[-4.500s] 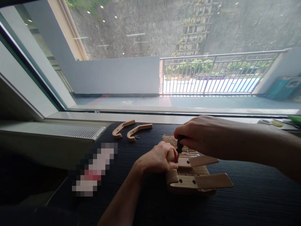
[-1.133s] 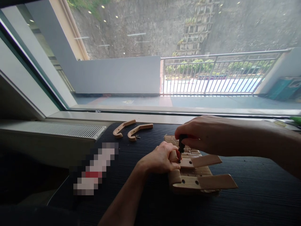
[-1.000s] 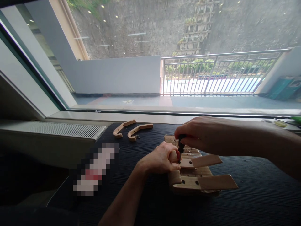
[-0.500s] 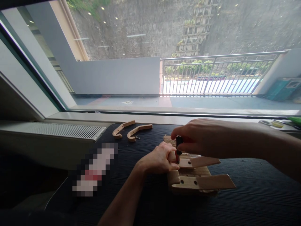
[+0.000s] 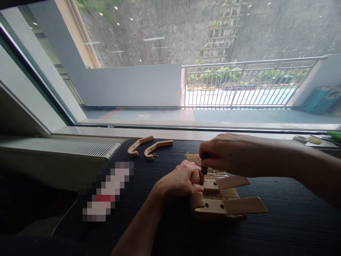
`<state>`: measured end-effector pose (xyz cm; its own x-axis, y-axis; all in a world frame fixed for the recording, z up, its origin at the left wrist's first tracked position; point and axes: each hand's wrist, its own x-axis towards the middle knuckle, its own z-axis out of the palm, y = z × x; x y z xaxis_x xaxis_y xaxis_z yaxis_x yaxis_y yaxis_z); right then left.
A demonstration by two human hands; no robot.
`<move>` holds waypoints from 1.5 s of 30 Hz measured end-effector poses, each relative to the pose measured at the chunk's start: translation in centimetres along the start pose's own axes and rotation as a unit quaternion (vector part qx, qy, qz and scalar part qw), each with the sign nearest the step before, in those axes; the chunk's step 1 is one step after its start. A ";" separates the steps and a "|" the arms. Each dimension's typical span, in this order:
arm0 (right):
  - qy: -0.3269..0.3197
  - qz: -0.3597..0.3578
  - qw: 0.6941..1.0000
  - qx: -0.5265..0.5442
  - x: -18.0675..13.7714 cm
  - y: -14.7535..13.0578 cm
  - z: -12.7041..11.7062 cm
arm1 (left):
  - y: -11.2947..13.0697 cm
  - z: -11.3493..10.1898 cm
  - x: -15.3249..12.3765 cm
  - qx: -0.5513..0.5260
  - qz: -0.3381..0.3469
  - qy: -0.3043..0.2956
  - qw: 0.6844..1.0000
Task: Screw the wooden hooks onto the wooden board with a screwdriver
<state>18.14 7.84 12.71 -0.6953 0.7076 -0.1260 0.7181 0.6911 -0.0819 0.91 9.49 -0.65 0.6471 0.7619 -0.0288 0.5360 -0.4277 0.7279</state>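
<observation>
My right hand [image 5: 217, 153] is closed round the dark handle of a screwdriver [image 5: 205, 164], held nearly upright. Its lower end meets a hole in a wooden hook [image 5: 226, 182]. My left hand [image 5: 181, 180] grips the curved end of that same hook, fingers wrapped round it. Under the hook lies a wooden board [image 5: 229, 194], with small wood bits along it. A second wooden hook [image 5: 237, 206] rests on the nearer part of the board, and dark holes show in its flat face.
Two loose wooden hooks [image 5: 140, 145] lie at the back left of the black table [image 5: 287, 224], with small screws [image 5: 155, 155] beside one. A blurred pinkish item [image 5: 106, 193] lies at left. A roll of tape [image 5: 300, 139] stands on the windowsill at right.
My right hand and the screwdriver have shifted slightly to the right, and the handle leans a little more. My left hand stays on the hook.
</observation>
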 end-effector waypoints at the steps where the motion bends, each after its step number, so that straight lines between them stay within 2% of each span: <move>1: -0.004 0.005 1.000 -0.007 0.0 -0.1 -0.1 | 0.1 0.0 0.0 0.000 -0.005 -0.001 1.000; 5: -0.010 0.008 1.000 -0.020 -0.1 -0.6 -0.5 | 0.1 0.0 0.0 -0.015 -0.005 -0.004 1.000; 12: -0.035 -0.032 0.998 0.043 0.2 -0.1 -0.8 | -0.1 0.2 0.1 -0.042 0.014 -0.006 0.999; 20: -0.015 -0.027 0.999 0.029 0.4 0.0 -0.4 | 0.4 0.0 0.0 -0.015 0.008 0.003 1.000; 27: -0.024 0.000 0.999 -0.045 0.3 -0.7 -0.3 | 0.1 0.2 0.1 -0.014 0.006 0.007 1.000; 30: -0.014 -0.010 1.000 -0.013 0.1 -0.7 -0.4 | 0.0 0.2 0.0 -0.026 0.011 -0.004 1.000; 34: -0.027 -0.019 0.999 0.024 -0.1 -0.3 -0.5 | 0.0 0.2 0.0 -0.024 0.013 0.012 1.000; 45: 0.006 -0.030 0.999 -0.020 0.1 0.3 0.5 | 0.1 0.2 0.1 -0.029 0.017 0.006 0.999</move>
<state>18.35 8.04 12.23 -0.7370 0.6669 -0.1102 0.6742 0.7369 -0.0489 1.13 9.40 -0.72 0.6582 0.7528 0.0048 0.4805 -0.4251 0.7671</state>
